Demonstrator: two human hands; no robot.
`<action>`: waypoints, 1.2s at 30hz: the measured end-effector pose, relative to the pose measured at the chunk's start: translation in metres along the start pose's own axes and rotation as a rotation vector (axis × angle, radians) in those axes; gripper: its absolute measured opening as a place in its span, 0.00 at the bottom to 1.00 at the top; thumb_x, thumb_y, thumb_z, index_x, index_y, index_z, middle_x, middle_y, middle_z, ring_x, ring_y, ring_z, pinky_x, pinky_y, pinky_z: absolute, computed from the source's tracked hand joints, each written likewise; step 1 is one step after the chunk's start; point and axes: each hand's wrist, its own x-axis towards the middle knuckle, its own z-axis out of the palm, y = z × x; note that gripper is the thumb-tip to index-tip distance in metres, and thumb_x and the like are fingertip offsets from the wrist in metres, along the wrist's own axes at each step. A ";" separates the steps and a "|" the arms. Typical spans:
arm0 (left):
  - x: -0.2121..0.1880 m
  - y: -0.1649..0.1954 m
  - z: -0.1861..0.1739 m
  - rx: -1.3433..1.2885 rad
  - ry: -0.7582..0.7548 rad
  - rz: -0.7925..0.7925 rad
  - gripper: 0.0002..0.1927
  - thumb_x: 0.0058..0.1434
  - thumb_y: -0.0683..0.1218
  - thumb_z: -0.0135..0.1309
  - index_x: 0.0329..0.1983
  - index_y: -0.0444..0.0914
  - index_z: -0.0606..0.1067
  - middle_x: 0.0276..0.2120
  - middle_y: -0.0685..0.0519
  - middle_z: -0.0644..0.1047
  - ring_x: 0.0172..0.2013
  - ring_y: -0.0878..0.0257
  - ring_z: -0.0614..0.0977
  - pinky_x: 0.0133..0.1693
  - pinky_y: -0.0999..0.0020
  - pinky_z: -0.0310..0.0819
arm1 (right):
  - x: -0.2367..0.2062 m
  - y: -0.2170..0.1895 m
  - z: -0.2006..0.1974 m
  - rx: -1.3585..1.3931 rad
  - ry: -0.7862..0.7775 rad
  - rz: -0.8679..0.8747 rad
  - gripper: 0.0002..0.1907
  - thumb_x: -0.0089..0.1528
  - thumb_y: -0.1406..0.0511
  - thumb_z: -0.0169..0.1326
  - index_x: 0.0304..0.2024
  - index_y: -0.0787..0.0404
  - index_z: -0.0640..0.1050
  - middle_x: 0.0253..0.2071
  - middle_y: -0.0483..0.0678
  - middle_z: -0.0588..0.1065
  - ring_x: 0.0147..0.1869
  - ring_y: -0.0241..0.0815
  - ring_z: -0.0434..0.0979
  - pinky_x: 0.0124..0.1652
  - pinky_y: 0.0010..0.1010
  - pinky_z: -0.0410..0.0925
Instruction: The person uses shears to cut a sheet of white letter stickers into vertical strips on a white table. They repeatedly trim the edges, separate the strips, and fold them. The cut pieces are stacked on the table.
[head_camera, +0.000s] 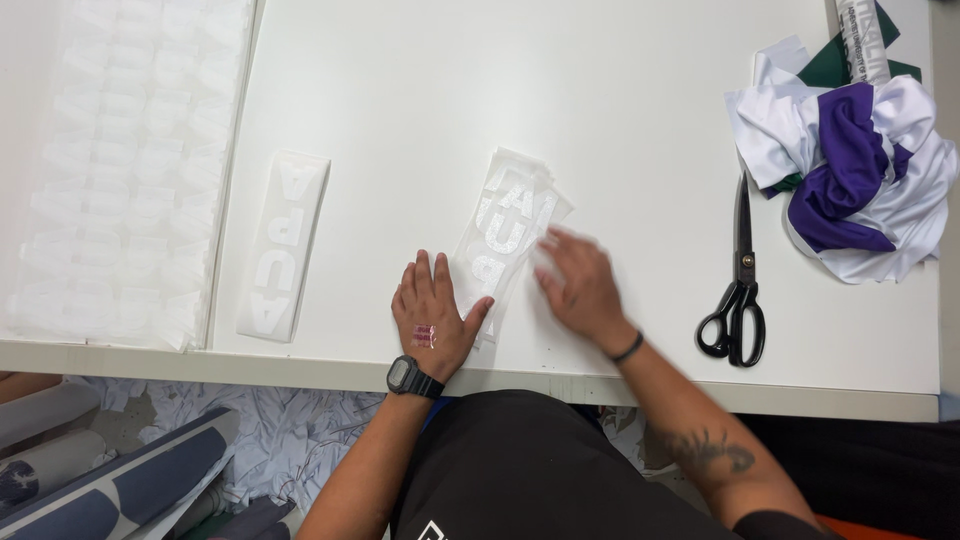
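Black fabric of the person's shirt (530, 470) fills the lower centre, below the front edge of the white rectangular table (620, 120). Above that edge, the left hand (432, 315), wearing a black digital wristwatch (410, 378), lies flat with fingers spread apart, its thumb touching the near end of a small stack of clear film strips carrying white cut-out letters (505, 225). That stack lies tilted on the table, serving as the landmark for what follows. The right hand (580, 285), with a thin black wristband (628, 348), rests open on the stack's right edge, fingers extended and slightly blurred; nothing is clamped in either hand. Left of the stack, well apart, lies a single clear strip with white letters (283, 245). Further left sits a large sheet of translucent film with rows of pale letters (125, 170). Right of the stack, well apart, black-handled scissors (738, 290) lie closed, blades pointing away from the person. Beyond the scissors, a crumpled bundle of white and purple cloth (850, 170) sits near the table's right edge.
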 end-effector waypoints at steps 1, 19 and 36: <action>0.000 0.003 0.000 0.035 -0.070 -0.010 0.44 0.55 0.63 0.60 0.68 0.34 0.61 0.67 0.35 0.58 0.66 0.37 0.57 0.61 0.37 0.51 | 0.021 0.009 -0.005 -0.037 0.056 -0.019 0.22 0.64 0.61 0.58 0.59 0.61 0.74 0.64 0.55 0.70 0.68 0.54 0.69 0.64 0.45 0.62; 0.025 0.001 -0.027 0.168 -0.318 0.203 0.54 0.47 0.64 0.67 0.70 0.37 0.57 0.62 0.39 0.64 0.62 0.46 0.65 0.59 0.48 0.59 | 0.049 0.023 -0.032 -0.419 -0.598 -0.133 0.54 0.46 0.45 0.66 0.70 0.49 0.60 0.69 0.54 0.59 0.75 0.51 0.53 0.69 0.51 0.43; 0.046 0.022 -0.044 0.224 -0.559 0.039 0.39 0.43 0.66 0.71 0.48 0.39 0.70 0.43 0.48 0.73 0.46 0.54 0.74 0.46 0.57 0.71 | 0.050 0.016 -0.039 -0.481 -0.719 -0.001 0.44 0.43 0.42 0.71 0.54 0.56 0.72 0.44 0.47 0.70 0.51 0.44 0.68 0.54 0.38 0.60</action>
